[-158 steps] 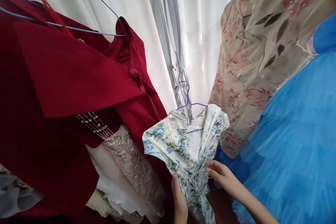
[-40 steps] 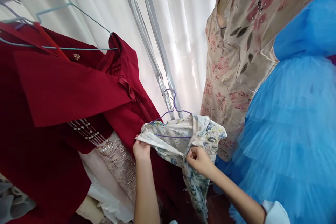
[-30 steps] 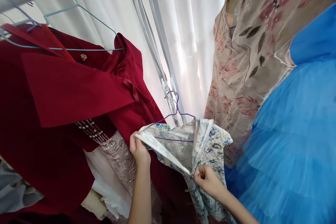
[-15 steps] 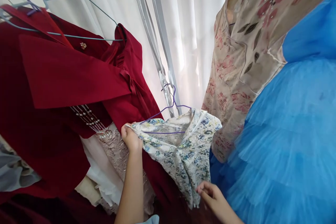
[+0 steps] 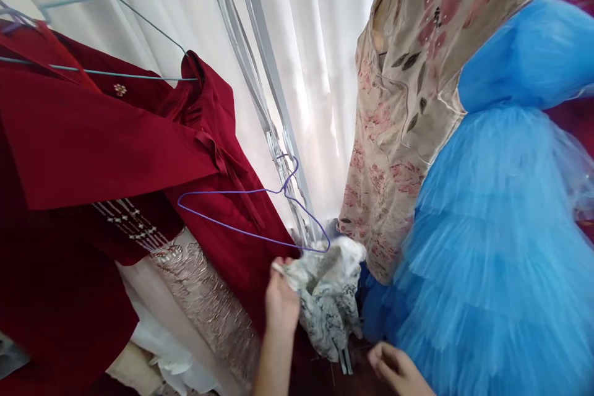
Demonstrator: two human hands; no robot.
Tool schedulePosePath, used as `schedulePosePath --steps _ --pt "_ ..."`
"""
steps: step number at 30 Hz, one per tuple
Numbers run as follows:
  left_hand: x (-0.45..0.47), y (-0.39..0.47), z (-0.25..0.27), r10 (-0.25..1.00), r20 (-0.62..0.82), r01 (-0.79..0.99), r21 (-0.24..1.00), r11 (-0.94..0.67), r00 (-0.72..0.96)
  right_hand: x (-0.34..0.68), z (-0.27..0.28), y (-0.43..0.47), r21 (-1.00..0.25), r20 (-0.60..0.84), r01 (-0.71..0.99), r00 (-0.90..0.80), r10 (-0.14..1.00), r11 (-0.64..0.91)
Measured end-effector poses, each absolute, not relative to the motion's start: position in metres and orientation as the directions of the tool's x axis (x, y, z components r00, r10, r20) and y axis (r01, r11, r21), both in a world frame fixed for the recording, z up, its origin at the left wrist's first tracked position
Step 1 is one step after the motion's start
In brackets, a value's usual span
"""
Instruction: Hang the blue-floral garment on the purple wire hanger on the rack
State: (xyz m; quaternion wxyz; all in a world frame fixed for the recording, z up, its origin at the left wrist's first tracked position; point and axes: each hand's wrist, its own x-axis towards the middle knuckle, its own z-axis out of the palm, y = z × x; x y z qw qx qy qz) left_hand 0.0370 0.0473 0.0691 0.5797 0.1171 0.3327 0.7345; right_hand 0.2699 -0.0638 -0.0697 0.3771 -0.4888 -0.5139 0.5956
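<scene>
A floral garment (image 5: 330, 297), white with blue and green print, hangs bunched and blurred from my left hand (image 5: 282, 300). The fingers of that hand are closed on its upper left edge. Just above the cloth, a purple wire hanger (image 5: 253, 234) hangs bare and tilted from the metal frame. My right hand (image 5: 394, 366) is low on the right, a short gap from the garment's hem. Its fingers are curled toward the thumb, and nothing shows in them.
Left of my hands hangs a dark red outfit (image 5: 116, 161) on a teal hanger (image 5: 134, 75). A beige flowered dress (image 5: 385, 161) and a blue tiered tulle dress (image 5: 492, 247) hang on the right. Metal frame bars (image 5: 260, 43) stand before a white curtain (image 5: 320, 74).
The floral garment has come off the purple hanger and moved down with my left hand. The hanger has swung left. My right hand has moved slightly right and down, and the view has shifted.
</scene>
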Motion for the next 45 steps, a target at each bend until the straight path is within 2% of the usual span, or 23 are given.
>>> schedulePosePath --steps 2,3,5,8,10,12,13,15,17,19,22,24,26,28,30,32,35,37,39,42,44,45 --pt "0.073 0.022 0.062 0.997 0.001 -0.626 0.778 -0.053 -0.082 0.261 -0.034 -0.043 -0.997 -0.07 -0.021 -0.189 0.98 -0.075" --pt "0.087 0.011 0.061 0.997 0.077 -0.503 0.862 -0.065 0.003 0.256 -0.018 -0.034 -0.995 -0.054 -0.069 -0.165 0.985 -0.067" --pt "0.103 -0.007 0.065 0.956 0.22 -0.224 0.959 -0.174 0.196 0.246 0.007 -0.018 -0.968 -0.11 -0.199 -0.203 0.973 -0.151" --pt "0.096 -0.02 0.076 0.865 0.292 0.093 0.929 -0.357 0.407 0.229 0.023 -0.006 -0.808 -0.247 -0.435 -0.364 0.898 -0.399" --pt "0.077 -0.02 0.08 0.862 0.295 0.212 0.889 -0.406 0.412 0.218 0.025 -0.007 -0.675 -0.281 -0.532 -0.455 0.845 -0.511" --pt "0.055 -0.018 0.075 0.899 0.281 0.264 0.888 -0.376 0.335 0.213 0.025 -0.014 -0.619 -0.29 -0.541 -0.517 0.805 -0.57" --pt "0.045 -0.017 0.07 0.916 0.239 0.251 0.911 -0.326 0.323 0.213 0.026 -0.017 -0.621 -0.299 -0.516 -0.541 0.786 -0.591" --pt "0.029 -0.016 0.053 0.898 0.073 0.151 0.977 -0.152 0.434 0.219 0.03 -0.023 -0.651 -0.333 -0.441 -0.565 0.755 -0.618" --pt "0.019 -0.018 0.035 0.801 -0.099 0.069 0.995 0.072 0.59 0.23 0.039 -0.024 -0.692 -0.366 -0.376 -0.552 0.749 -0.615" --pt "0.013 -0.021 0.023 0.749 -0.19 0.038 0.976 0.214 0.635 0.242 0.054 -0.02 -0.756 -0.367 -0.315 -0.52 0.771 -0.573" --pt "0.001 -0.019 0.024 0.748 -0.215 -0.005 0.96 0.28 0.629 0.252 0.087 -0.006 -0.914 -0.24 -0.118 -0.614 0.752 -0.388" --pt "-0.012 -0.013 0.035 0.67 -0.274 0.022 0.933 0.359 0.69 0.253 0.109 0.004 -0.982 -0.128 -0.011 -0.696 0.707 -0.189" --pt "-0.026 -0.006 0.048 0.579 -0.359 0.118 0.903 0.412 0.732 0.255 0.126 0.015 -1.0 -0.023 0.006 -0.664 0.747 -0.026" --pt "-0.042 -0.002 0.058 0.559 -0.404 0.198 0.898 0.392 0.724 0.259 0.136 0.026 -0.997 0.07 -0.022 -0.554 0.83 0.07" --pt "-0.055 -0.005 0.062 0.622 -0.367 0.148 0.915 0.376 0.692 0.264 0.14 0.036 -0.992 0.127 -0.065 -0.464 0.877 0.109" --pt "-0.064 -0.015 0.062 0.659 -0.277 -0.019 0.915 0.404 0.699 0.264 0.137 0.043 -0.987 0.146 -0.123 -0.42 0.896 0.103" --pt "-0.062 -0.041 0.057 0.676 -0.141 -0.277 0.838 0.47 0.723 0.248 0.124 0.042 -0.964 0.149 -0.259 -0.34 0.929 0.06" --pt "-0.055 -0.055 0.057 0.73 -0.125 -0.396 0.772 0.497 0.672 0.227 0.113 0.034 -0.943 0.116 -0.333 -0.318 0.941 0.003" --pt "-0.049 -0.059 0.062 0.802 -0.156 -0.483 0.727 0.488 0.576 0.207 0.104 0.023 -0.943 0.076 -0.326 -0.398 0.914 -0.064" --pt "-0.053 -0.047 0.081 0.91 -0.119 -0.491 0.81 0.32 0.397 0.192 0.1 0.008 -0.975 0.04 -0.196 -0.61 0.791 -0.102" --pt "-0.064 -0.036 0.094 0.935 -0.043 -0.362 0.915 0.179 0.353 0.194 0.105 0.003 -0.988 0.033 -0.135 -0.677 0.735 -0.08" --pt "-0.069 -0.032 0.099 0.92 -0.035 -0.285 0.945 0.157 0.389 0.198 0.108 0.002 -0.989 0.037 -0.127 -0.683 0.73 -0.069"
